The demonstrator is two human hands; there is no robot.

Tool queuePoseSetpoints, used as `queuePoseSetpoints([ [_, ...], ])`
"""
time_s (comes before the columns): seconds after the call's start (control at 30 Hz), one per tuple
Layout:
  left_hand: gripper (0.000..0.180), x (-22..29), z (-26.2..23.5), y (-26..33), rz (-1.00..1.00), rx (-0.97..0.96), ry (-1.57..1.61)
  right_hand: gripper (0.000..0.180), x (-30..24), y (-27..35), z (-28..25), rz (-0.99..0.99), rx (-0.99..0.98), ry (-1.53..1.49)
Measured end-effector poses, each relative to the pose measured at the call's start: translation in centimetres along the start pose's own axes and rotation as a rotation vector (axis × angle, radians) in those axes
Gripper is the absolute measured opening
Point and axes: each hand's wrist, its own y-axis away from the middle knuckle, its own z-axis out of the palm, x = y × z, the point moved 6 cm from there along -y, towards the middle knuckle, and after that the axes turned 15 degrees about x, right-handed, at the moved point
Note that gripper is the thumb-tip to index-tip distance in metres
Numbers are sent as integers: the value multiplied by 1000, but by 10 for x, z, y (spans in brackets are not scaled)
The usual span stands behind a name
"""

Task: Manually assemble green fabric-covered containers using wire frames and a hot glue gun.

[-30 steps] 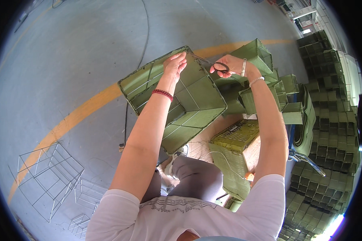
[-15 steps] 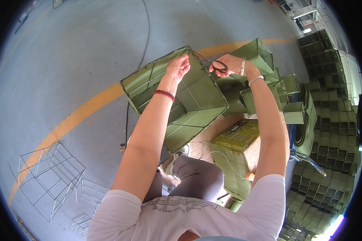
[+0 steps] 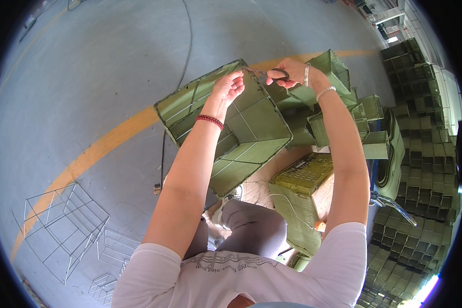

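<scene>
A square green fabric basket (image 3: pixel 262 115) on a wire frame stands tilted in front of me, its mouth facing me. My left hand (image 3: pixel 227 88) is closed in a pinch at the basket's far top corner. What its fingers hold there is too small to make out. A pair of scissors (image 3: pixel 281 75) with dark handles is in my right hand (image 3: pixel 294 73), fingers through the loops. Their thin blades point left at the same corner, close to my left fingertips.
Several green fabric boxes (image 3: pixel 333 74) lie just right of the basket. A yellow-green plastic crate (image 3: pixel 297 205) stands by my legs. Bare wire frames (image 3: pixel 64 218) sit on the floor at left. Green stacks (image 3: pixel 416 179) line the right side. A dark cable (image 3: pixel 189 41) crosses the floor.
My right hand has shifted slightly left and up, bringing the scissors' blades to the basket's corner. My left hand stays nearly where it was.
</scene>
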Motion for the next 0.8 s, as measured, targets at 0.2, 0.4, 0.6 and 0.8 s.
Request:
queuePoseSetpoints([
  [0.2,14,-1,2,0,11,-4,-21,45,-6,-12,-6,58,-23,95],
  [0.4,12,-1,-8,-8,61,53,-165,46,-18,-15,-10,45,-5,301],
  [0.6,14,-8,-22,5,132,195,-276,49,-10,4,-4,36,-5,338],
  [0.8,22,-15,-31,31,236,190,-477,54,-45,28,14,-152,78,673],
])
